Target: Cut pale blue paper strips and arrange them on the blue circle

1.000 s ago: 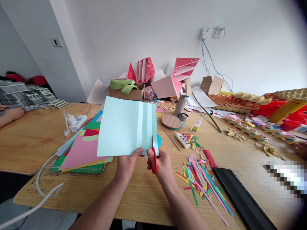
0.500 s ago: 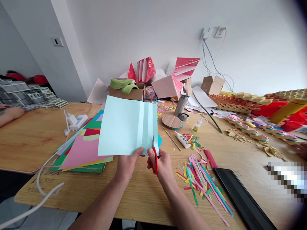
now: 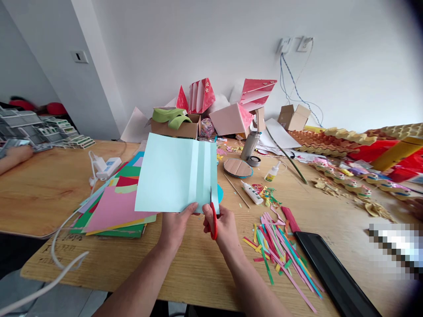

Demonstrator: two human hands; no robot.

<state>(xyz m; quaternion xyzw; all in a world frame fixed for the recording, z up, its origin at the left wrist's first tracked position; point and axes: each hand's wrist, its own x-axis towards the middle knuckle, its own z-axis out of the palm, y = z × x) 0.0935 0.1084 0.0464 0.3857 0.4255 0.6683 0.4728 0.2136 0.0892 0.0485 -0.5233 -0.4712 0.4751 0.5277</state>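
A light blue paper sheet (image 3: 165, 174) with several upright creases toward its right side is held up over the table. My left hand (image 3: 176, 224) pinches its lower edge, thumb in front and fingers behind. My right hand (image 3: 221, 224) is closed round red-handled scissors (image 3: 214, 223), whose blades point up and lie against the sheet near its right edge. Behind the sheet's right edge, part of a blue disc (image 3: 220, 193) shows. Coloured paper strips (image 3: 280, 251) lie in a pile to the right of my right hand.
Stacked coloured papers (image 3: 115, 204) and a white power strip (image 3: 109, 168) are at the left. Farther back stand a box (image 3: 175, 130) and a metal bottle (image 3: 250, 145). Glue bottles (image 3: 252, 193) and a black tray (image 3: 333, 268) lie right. Another person's hand (image 3: 20, 153) shows far left.
The lower left of the blue sheet has risen very slightly. Both my hands keep nearly the same place and grip. At the far left, the other person's hand has shifted slightly.
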